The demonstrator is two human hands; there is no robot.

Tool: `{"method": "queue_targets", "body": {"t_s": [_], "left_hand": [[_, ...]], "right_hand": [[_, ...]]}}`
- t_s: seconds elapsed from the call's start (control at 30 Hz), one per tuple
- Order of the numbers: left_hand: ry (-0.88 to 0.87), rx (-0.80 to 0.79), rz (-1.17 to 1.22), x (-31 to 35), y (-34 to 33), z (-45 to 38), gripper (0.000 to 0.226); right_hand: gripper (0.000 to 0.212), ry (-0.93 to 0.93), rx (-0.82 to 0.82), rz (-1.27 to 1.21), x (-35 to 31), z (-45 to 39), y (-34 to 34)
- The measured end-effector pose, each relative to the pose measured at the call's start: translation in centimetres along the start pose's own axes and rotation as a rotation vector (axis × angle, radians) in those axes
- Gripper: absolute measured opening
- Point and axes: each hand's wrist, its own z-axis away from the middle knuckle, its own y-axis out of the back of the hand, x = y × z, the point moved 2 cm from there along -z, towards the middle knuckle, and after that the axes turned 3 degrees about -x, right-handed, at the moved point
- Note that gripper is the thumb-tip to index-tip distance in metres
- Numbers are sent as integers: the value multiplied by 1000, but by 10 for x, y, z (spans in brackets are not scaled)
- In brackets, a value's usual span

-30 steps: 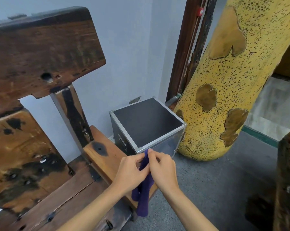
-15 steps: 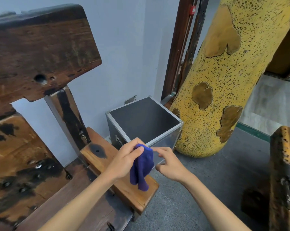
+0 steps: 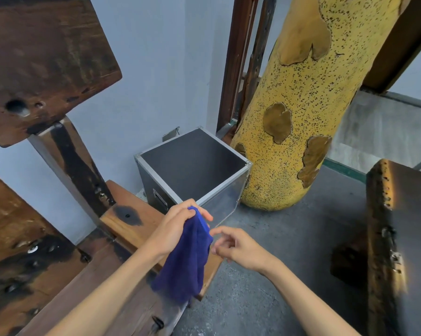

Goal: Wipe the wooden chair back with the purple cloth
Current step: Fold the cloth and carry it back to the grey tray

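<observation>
Left hand [image 3: 173, 229]: fingertips pinched on the top edge of the soft purple-blue terry cloth [image 3: 186, 260], which hangs folded below the hand, over the seat edge.

Right hand [image 3: 238, 246]: fingers loosely curled and free of the cloth, just beside it at 3 o'clock.

Dark, weathered wooden chair back [image 3: 42, 61]: heavy slabs at 10 o'clock of the hands, well apart, untouched.

Black metal-edged cube case [image 3: 194, 163]: at 12 o'clock.

Step, as judged: cloth readied; wiping not begun. Next move calls for carrying the cloth up-left and pressing it flat on the slab.
</observation>
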Motion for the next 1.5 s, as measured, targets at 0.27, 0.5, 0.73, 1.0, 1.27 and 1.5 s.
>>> {"method": "queue_targets", "body": {"t_s": [0.27,0.5,0.73,1.0,1.27,1.5], "left_hand": [[22,-150,-69,-11,-28,-38,30],[21,-67,-210,-21,-59,-123,31],[68,-43,-298,-56,-129,-247,27],[-13,-156,-393,-60,-256,-390,24],[-103,-261,-464,-65,-377,-536,28],[-138,-376,-361,-67,-487,-686,27]], "right_hand": [[36,19,188,234,28,3,14],[20,-82,476,191,66,16,112],[13,-16,673,45,110,34,259],[8,6,833,-36,168,48,409],[4,-16,945,-218,220,44,552],[9,-70,1116,-324,253,29,697]]}}
